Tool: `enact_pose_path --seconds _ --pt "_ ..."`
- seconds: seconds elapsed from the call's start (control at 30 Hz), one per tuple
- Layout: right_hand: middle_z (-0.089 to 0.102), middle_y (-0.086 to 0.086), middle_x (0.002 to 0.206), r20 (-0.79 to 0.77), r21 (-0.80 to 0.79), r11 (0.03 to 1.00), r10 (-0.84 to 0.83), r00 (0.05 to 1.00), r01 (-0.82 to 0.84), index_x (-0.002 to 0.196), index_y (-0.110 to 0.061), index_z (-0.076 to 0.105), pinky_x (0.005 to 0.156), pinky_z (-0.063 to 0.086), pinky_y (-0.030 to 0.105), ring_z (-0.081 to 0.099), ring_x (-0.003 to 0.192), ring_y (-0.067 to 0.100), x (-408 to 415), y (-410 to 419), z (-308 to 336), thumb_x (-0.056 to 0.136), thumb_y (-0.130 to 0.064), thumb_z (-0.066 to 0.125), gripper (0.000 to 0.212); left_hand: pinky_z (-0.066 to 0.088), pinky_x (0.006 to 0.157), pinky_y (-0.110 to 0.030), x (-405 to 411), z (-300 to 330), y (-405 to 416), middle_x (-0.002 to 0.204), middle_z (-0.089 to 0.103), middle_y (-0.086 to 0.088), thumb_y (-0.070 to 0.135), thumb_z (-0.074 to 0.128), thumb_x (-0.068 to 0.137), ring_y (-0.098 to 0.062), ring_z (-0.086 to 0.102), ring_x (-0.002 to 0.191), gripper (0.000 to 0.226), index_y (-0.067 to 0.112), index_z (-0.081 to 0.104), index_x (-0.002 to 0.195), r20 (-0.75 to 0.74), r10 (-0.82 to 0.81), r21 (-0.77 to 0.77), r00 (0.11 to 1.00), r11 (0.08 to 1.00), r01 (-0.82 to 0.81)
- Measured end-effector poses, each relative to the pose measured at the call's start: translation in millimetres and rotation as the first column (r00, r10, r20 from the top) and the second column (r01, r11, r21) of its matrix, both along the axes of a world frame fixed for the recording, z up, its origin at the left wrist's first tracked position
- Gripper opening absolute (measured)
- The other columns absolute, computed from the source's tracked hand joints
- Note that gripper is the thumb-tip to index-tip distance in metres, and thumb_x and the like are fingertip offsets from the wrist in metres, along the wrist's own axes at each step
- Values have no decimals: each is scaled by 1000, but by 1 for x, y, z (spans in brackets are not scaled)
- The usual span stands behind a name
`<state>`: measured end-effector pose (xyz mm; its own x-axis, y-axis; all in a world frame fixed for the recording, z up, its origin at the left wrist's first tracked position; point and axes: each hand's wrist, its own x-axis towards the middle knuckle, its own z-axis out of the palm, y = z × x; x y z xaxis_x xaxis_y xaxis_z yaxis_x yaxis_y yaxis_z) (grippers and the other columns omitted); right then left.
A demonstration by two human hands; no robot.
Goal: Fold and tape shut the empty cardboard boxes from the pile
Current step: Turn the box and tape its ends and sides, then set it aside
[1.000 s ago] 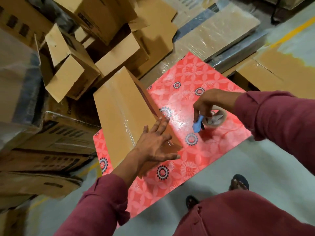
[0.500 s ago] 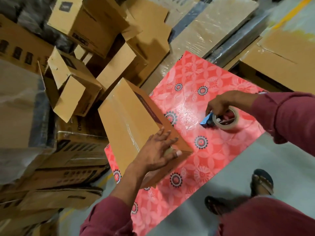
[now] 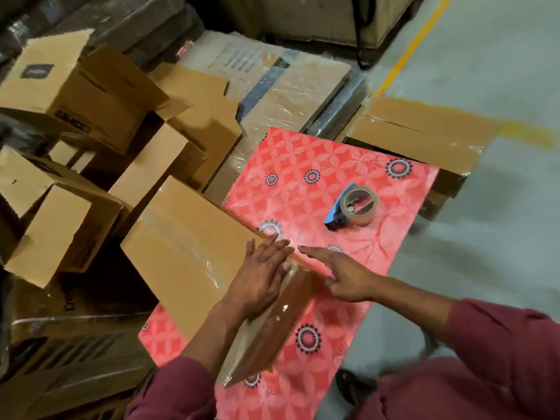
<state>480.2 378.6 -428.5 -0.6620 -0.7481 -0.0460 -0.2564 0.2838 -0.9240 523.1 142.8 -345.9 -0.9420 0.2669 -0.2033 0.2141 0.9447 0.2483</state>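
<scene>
Left hand: laid flat on the near right corner of the taped box, fingers straight and close together across its edge.
Right hand: held just right of the box corner, fingers spread and straight, nothing gripped.
Box: set on the red patterned desk, its left part overhanging.
Tape dispenser: left lying on the desk beyond both hands, apart from them.
Pile of boxes: seen at far left.
</scene>
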Motion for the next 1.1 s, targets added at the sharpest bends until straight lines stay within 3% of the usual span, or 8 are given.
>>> enact_pose_path --seconds 0.1,0.33,0.6,0.77,0.83,0.97,1.03,1.1 --pt "44 -6 160 124 -55 967 -241 962 250 161 -29 31 120 36 28 43 146 9 38 -25 -13 70 -3 47 96 8 126 -61 3 -13 -4 159 48 1 49 24 109 -17 21 158 58 20 55 149 -99 -39 65 994 997 46" --pt "8 25 169 -113 -88 842 -539 835 531 158 10 16 129 11 38 9 159 32 103 -87 -33 72 -18 40 93 5 125 -59 1 -27 -7 160 47 0 42 29 107 -21 22 158 53 21 57 146 -180 -37 159 983 985 66" --pt "-24 6 170 -182 -24 760 -642 745 650 166 -16 8 126 16 53 -8 158 38 138 -103 -32 69 -22 36 101 4 125 -61 4 -32 -10 160 47 1 36 35 108 -20 19 159 47 21 58 145 -194 -47 160 980 984 79" --pt "43 10 160 -342 -3 850 -496 798 527 145 -27 59 105 48 54 54 134 34 132 -47 -32 79 -15 47 68 0 126 -59 3 -30 -9 161 46 0 37 34 108 -18 19 159 48 21 57 146 -176 -43 164 983 984 73" --pt "62 -3 141 -98 -46 785 -619 779 618 130 -22 71 103 50 52 62 122 14 116 -30 -18 90 -34 56 45 0 126 -59 3 -29 -9 160 47 -1 38 33 107 -17 20 158 50 20 57 147 -166 -43 160 985 985 70" --pt "76 4 118 373 -76 726 -615 694 684 114 -10 77 89 53 36 68 113 20 70 -26 21 77 -78 59 79 1 126 -60 4 -26 -8 161 46 -1 39 34 107 -17 20 158 52 18 56 149 -160 -32 172 987 983 59" --pt "68 27 119 380 -98 789 -534 755 607 116 2 72 79 47 38 68 109 34 51 -32 34 78 -81 63 92 1 125 -60 4 -26 -8 161 46 -2 38 35 108 -17 20 158 51 17 54 150 -158 -30 176 987 983 58" --pt "70 29 109 313 -102 847 -470 825 521 110 -13 80 73 41 43 65 83 24 42 -37 38 84 -73 68 67 1 125 -61 4 -25 -8 162 45 -2 38 35 108 -18 19 159 52 16 53 151 -155 -28 179 987 982 56"
